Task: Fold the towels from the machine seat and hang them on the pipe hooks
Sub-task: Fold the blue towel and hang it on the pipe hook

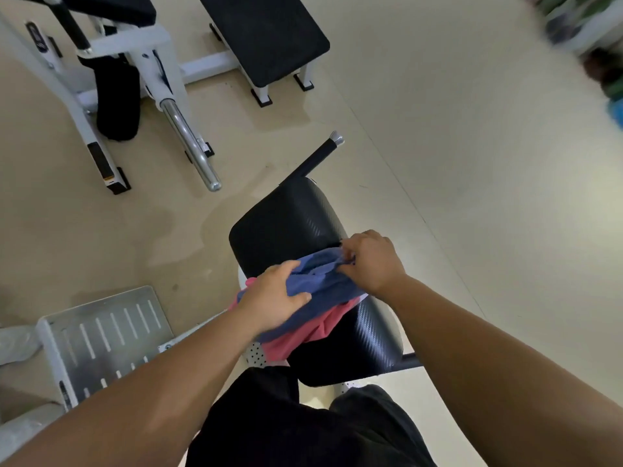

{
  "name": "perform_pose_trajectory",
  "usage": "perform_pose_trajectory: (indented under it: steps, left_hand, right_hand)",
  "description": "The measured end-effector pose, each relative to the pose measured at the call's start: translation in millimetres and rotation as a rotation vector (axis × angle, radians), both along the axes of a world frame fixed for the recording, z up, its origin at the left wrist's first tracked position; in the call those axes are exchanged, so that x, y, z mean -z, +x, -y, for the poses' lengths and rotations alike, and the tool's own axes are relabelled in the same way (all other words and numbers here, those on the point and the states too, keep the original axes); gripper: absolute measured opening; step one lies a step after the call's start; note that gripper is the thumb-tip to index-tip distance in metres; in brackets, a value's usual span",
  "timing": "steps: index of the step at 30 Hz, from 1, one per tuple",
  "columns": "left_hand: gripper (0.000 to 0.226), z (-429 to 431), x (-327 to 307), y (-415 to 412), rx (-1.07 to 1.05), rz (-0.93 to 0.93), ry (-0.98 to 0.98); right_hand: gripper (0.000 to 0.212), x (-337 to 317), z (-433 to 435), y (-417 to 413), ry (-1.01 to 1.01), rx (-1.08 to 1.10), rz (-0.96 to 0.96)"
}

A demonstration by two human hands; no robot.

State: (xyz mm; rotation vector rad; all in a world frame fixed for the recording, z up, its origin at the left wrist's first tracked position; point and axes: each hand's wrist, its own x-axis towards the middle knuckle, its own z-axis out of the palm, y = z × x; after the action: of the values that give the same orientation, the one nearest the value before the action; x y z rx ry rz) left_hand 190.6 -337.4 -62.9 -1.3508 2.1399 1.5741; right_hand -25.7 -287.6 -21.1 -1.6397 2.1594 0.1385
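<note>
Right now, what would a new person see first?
Both hands in the middle: the left hand and right hand grip a blue towel over a pink towel on the black machine seat. At upper left, a shiny silver bar juts from a white machine.

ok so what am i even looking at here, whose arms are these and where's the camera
No robot is at work here. The single picture comes from a camera worn on a person's head, looking down at their own bare arms. The left hand and the right hand both hold a bunched blue towel over the black padded seat of a gym machine. A pink towel lies under the blue one. A padded bench stands further off.
</note>
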Motion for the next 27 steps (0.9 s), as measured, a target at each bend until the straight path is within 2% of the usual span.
perform_pose_trajectory:
  steps: [3, 5, 8, 11, 15, 17, 19, 21, 24, 27]
  left_hand:
    - [0.067, -3.6, -22.1, -12.5, -0.031, -0.117, -0.006]
    - [0.056, -8.0, -35.8, -21.2, -0.034, -0.172, 0.012]
    - [0.006, -21.8, -55.3, -33.7, -0.06, -0.24, -0.118]
    - [0.018, -33.9, -74.6, -36.0, -0.13, -0.264, -0.142]
    - [0.016, -51.9, -98.4, -24.7, -0.247, -0.286, -0.205]
    - [0.016, -63.6, -115.6, -19.9, -0.318, -0.257, -0.295]
    - [0.015, -77.9, -135.9, -16.6, -0.423, -0.241, -0.39]
    - [0.016, -95.7, -152.9, -13.7, -0.542, -0.246, -0.454]
    - [0.02, -125.6, -169.7, -10.0, -0.691, -0.209, -0.539]
    - [0.024, -156.5, -181.7, -6.3, -0.782, -0.115, -0.628]
  right_hand:
    - [0.023, -27.7, -14.5, 2.2, -0.08, 0.069, 0.155]
    - [0.021, -44.0, -22.0, 3.9, -0.149, 0.12, 0.26]
    - [0.02, -70.4, -37.7, 0.7, -0.237, 0.134, 0.348]
    - [0.012, -87.1, -51.0, -8.7, -0.305, 0.095, 0.39]
    - [0.008, -89.4, -66.7, -27.4, -0.313, 0.014, 0.404]
    - [0.016, -87.9, -73.3, -35.2, -0.263, -0.039, 0.403]
    - [0.036, -89.9, -79.2, -40.5, -0.26, -0.077, 0.455]
    - [0.041, -95.6, -83.8, -43.9, -0.299, -0.085, 0.559]
    - [0.027, -109.7, -89.2, -44.8, -0.354, -0.036, 0.826]
    - [0.025, -128.9, -94.3, -35.7, -0.351, -0.01, 1.095]
